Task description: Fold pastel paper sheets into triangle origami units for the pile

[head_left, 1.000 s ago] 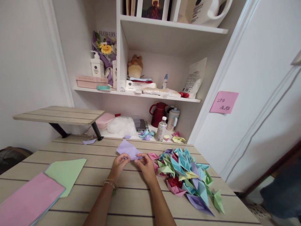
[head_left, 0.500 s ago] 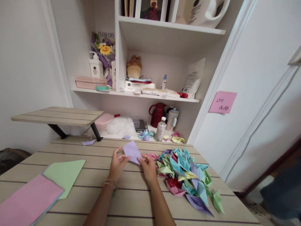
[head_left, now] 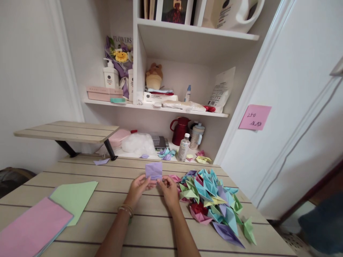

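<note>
A small square of purple paper [head_left: 154, 170] with faint creases is held up above the table, its lower edge toward me. My left hand [head_left: 140, 185] pinches its lower left corner between thumb and fingers. At the lower right corner, my right hand [head_left: 167, 185] grips it the same way. Just right of my right hand lies a heap of folded paper boats [head_left: 211, 194] in blue, green, pink, yellow and purple. One purple paper boat [head_left: 227, 233] rests at the heap's near edge.
Pink paper sheets [head_left: 34, 228] and green paper sheets [head_left: 76, 198] lie at the left on the slatted table [head_left: 104, 232]. A small raised stand [head_left: 66, 131] is at the back left. Behind are a plastic bottle [head_left: 183, 148], a red jug [head_left: 180, 131] and shelves.
The purple paper has turned from a tilted, diamond-like position to nearly level edges. My left hand has shifted slightly right, nearer my right hand.
</note>
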Demonstrator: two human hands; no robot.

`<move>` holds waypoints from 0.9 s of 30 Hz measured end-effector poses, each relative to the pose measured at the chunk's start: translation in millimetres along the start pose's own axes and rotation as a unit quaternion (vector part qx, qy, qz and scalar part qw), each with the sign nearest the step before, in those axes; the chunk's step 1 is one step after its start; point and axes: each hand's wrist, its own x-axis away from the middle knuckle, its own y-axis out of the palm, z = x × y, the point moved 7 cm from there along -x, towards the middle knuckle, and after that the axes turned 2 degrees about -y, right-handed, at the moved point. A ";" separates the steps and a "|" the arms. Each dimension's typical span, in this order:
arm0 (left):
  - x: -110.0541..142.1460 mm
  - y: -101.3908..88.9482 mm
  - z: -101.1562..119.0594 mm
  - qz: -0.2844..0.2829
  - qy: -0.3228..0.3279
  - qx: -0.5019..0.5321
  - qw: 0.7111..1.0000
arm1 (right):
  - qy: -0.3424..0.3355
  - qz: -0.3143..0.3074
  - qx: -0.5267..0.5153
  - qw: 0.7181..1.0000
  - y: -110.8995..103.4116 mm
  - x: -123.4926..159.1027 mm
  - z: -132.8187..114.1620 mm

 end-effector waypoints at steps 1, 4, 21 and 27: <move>0.1 -0.5 1.5 0.002 0.006 0.007 1.000 | 0.004 -0.001 0.000 1.000 -0.2 0.3 0.1; -0.6 -6.1 6.6 0.027 0.039 0.010 0.999 | 0.019 -0.024 -0.043 0.999 4.1 3.2 -2.9; -0.3 -7.6 5.3 0.037 0.050 -0.053 0.997 | 0.025 0.007 -0.029 0.999 -0.8 1.2 -3.0; -2.2 -9.2 2.8 0.042 0.053 -0.028 0.997 | 0.049 0.030 -0.088 0.995 -2.9 1.2 4.8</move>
